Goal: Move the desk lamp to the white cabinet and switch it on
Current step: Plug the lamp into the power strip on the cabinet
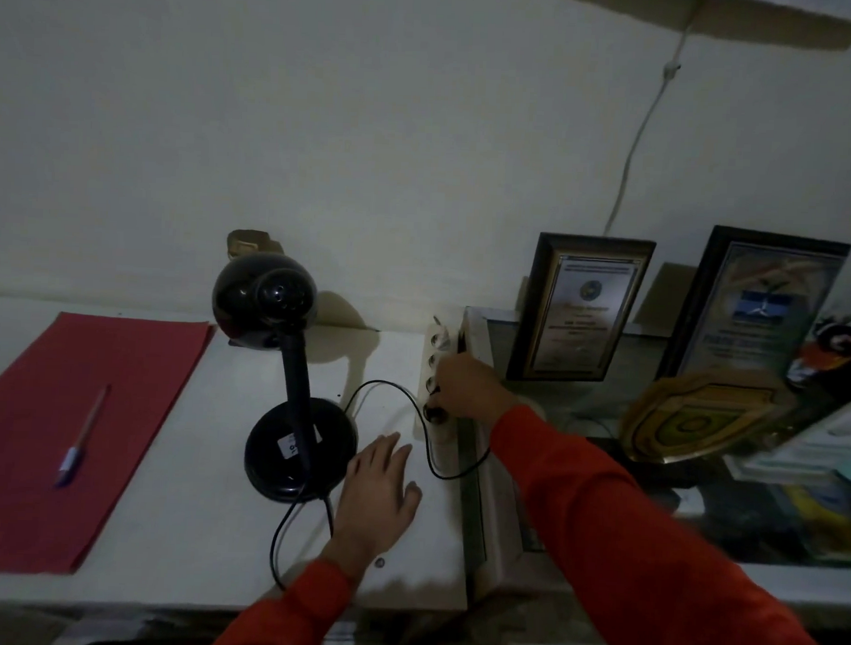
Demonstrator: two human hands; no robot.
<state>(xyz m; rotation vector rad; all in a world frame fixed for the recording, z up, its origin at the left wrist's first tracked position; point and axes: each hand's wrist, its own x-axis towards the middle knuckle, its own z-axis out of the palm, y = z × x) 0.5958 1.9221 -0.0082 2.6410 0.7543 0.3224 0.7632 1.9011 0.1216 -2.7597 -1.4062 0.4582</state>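
Lamp: black desk lamp [286,380] stands upright on the white cabinet [204,531], its round base [293,450] near the middle of the top, its stem rising to a domed black shade [265,295] at the far side, close to the wall. No light shows from the shade and the room is dim.
Cord: black lamp cord [281,534] leaves the near edge of the base, loops toward the near edge of the cabinet, and a second stretch arcs right to the power strip.
Power strip: white power strip [436,385] lies along the right edge of the cabinet top, running near to far, with several round sockets in a row.
Plug: black plug [432,412] sits at one of the nearer sockets; how far it is pushed in cannot be told.
Right hand: right hand [469,386] is over the strip, fingers curled down at the plug, closed on it as far as can be seen.
Left hand: left hand [379,489] lies flat and open on the cabinet top, palm down, just right of the lamp base, gripping nothing.
Sleeves: both arms wear red sleeves [623,546].
Left of lamp: red paper sheet [72,430] lies on the surface with a pen [79,435] on it.
Right of cabinet: two framed certificates [578,308] lean against the wall behind a gold shield plaque [700,418].
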